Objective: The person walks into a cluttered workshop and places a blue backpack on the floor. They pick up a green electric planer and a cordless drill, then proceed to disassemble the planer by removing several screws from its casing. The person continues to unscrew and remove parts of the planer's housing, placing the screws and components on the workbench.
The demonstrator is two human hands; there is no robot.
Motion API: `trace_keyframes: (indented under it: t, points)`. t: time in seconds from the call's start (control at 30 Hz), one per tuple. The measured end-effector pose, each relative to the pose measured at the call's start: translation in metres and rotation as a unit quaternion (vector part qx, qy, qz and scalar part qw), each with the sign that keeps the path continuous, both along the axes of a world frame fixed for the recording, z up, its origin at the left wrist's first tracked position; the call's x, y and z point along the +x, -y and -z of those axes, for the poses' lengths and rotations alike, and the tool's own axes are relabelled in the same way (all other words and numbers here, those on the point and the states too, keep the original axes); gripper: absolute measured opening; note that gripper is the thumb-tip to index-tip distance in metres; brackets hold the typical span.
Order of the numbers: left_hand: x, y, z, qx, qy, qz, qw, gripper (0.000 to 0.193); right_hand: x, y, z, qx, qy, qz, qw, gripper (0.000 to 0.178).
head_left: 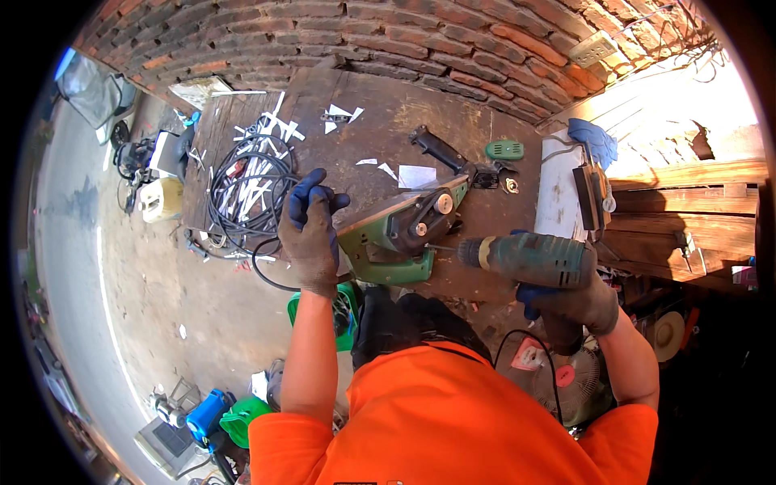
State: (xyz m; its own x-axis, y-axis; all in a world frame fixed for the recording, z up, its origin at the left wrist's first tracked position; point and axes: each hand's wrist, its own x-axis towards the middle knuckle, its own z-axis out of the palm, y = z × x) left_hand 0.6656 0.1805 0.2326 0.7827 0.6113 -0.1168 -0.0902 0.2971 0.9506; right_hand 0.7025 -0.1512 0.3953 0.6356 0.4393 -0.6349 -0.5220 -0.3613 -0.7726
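Note:
A green power tool (386, 242), which looks like an electric planer, lies on its side on the table in front of me. Its side is uncovered, showing two pale pulleys (443, 204) and a dark belt. My right hand (594, 303), gloved, grips a dark green cordless drill (533, 260). The drill points left, its thin bit reaching the planer's near right side; whether it touches a screw is too small to tell. My gloved left hand (311, 234) is raised beside the planer's left end, its blue-coated fingers bent and apart, with nothing visible in them.
A coiled black cable (252, 190) lies over white strips at the table's left. A green vented part (504, 149) and small loose parts (486, 179) sit at the right back. Beyond the table rises a brick wall (388, 40). A green bin (345, 317) stands below the near edge.

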Motion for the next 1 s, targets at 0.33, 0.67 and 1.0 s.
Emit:
trace_keyframes:
  t: [0.33,0.67,1.0]
  points:
    - [-0.044,0.021,-0.021,-0.343,-0.055,0.296,0.89,0.028,-0.004,0.006,0.003,0.054,0.0,0.026,0.998,0.068]
    - [-0.028,0.075,0.003,0.733,-0.068,0.304,0.605,0.031,-0.004,0.015,0.002,0.071,0.003,-0.016,0.997,0.069]
    - [-0.026,0.085,0.019,0.725,-0.093,0.274,0.626,0.024,-0.004,0.02,0.01,0.084,0.007,-0.058,0.995,0.075]
